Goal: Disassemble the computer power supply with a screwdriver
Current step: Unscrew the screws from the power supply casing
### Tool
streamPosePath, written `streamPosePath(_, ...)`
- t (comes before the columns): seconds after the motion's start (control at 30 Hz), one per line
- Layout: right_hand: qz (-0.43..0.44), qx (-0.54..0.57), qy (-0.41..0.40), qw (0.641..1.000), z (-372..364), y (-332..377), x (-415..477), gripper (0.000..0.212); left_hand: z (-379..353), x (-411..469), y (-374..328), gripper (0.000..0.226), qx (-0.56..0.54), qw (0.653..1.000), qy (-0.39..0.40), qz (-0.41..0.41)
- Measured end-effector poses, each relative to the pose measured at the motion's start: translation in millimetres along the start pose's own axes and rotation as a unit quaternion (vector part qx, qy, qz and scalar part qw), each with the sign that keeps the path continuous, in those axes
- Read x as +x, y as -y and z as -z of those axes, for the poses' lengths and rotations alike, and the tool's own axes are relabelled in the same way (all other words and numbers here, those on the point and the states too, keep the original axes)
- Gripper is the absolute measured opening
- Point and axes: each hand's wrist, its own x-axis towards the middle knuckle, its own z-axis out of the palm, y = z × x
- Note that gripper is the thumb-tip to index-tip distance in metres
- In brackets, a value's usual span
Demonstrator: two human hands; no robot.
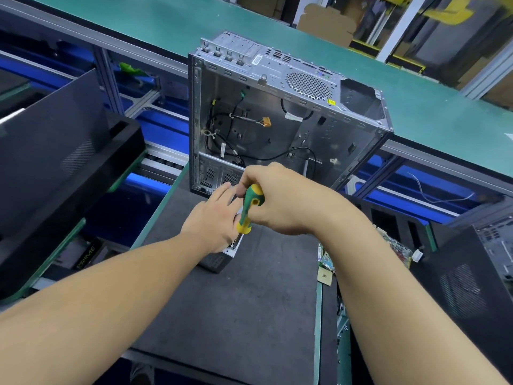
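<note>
The L hand (213,218) lies flat on top of the PSU (222,259), fingers straight & close together. The R hand (280,198) is curled tight round a green & yellow screwdriver (249,204), just beside the L hand. The tip is hidden by the fingers, so I can't tell what it touches.

The PSU is a small box, silver w/ little holes on its side & dark lower down. Most of it is hidden under the hands. It sits on a dark mat (236,315), just in front of the case (277,120).

The case stands up at the far end of the mat w/ its side open. Black wires (236,118) hang inside it. A green belt (277,31) runs behind the case. A black panel (55,151) leans on the L. Green boards (394,245) lie past the mat's R edge.
</note>
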Motion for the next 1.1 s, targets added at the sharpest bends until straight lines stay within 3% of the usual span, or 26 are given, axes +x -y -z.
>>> streamPosePath(0.1,0.007,0.024,-0.016,1.000,-3.8,0.4,0.7,0.010,3.2,-0.5,-2.3,0.068,0.022,0.999,0.025,0.003)
streamPosePath(0.23,0.011,0.006,-0.034,0.999,-5.9,1.5,3.5,0.010,4.1,-1.2,-3.5,0.043,0.033,0.999,0.024,0.006)
streamPosePath(0.27,0.010,0.006,-0.034,0.999,-6.2,1.4,4.3,0.003,2.3,-1.3,-2.1,0.048,0.030,0.999,0.014,-0.001)
streamPosePath(0.37,-0.021,0.010,-0.032,0.999,-6.6,2.3,5.3,0.027,0.6,-1.3,-0.2,0.072,0.024,1.000,0.003,-0.006)
streamPosePath(0.47,-0.055,-0.012,-0.059,0.997,-8.4,1.7,4.9,0.026,1.6,-1.6,-1.5,0.080,0.024,1.000,0.010,-0.011)
streamPosePath(0.57,-0.057,-0.035,-0.071,0.995,-5.4,1.0,3.4,0.023,2.5,-1.8,-1.9,0.078,0.032,0.999,0.017,-0.015)
streamPosePath(0.8,-0.002,-0.003,-0.013,1.000,-2.1,3.2,-2.0,0.022,2.6,-1.7,1.0,0.059,0.023,0.999,0.017,-0.018)
streamPosePath(0.87,0.000,0.014,-0.019,1.000,-4.6,4.1,-1.3,0.010,4.4,-2.4,-0.2,0.055,0.025,0.999,0.033,-0.009)
streamPosePath(0.93,0.002,0.014,-0.029,0.999,-7.8,3.8,0.6,0.015,4.6,-1.5,-2.5,0.061,0.045,0.997,0.060,-0.006)
streamPosePath(1.1,-0.011,0.003,-0.051,0.999,-11.0,3.2,6.1,0.010,0.1,-0.3,0.3,0.066,0.016,1.000,0.001,-0.010)
